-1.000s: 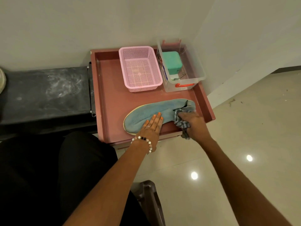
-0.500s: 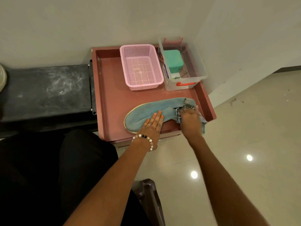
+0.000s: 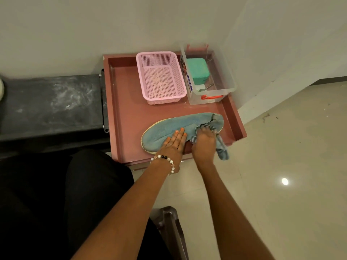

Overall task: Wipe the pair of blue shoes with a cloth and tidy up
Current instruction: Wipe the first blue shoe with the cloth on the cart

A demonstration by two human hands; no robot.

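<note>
Blue shoe (image 3: 180, 126) lying at 6 o'clock on the red tray (image 3: 127, 109), my left hand (image 3: 173, 145) flat, pressing its middle, my right hand (image 3: 203, 141) gripping a bunched cloth (image 3: 221, 149) at its 3 o'clock end, pink basket (image 3: 160, 77) at 12 o'clock

Dim, warm indoor light here, soft and even, with faint shadows. One bright spot of glare sits on the glossy floor (image 3: 285, 181) at right. The lower left corner goes almost black. Wall lines bend toward the edges, wide-angle style. Focus holds reasonably sharp mid-frame.
</note>
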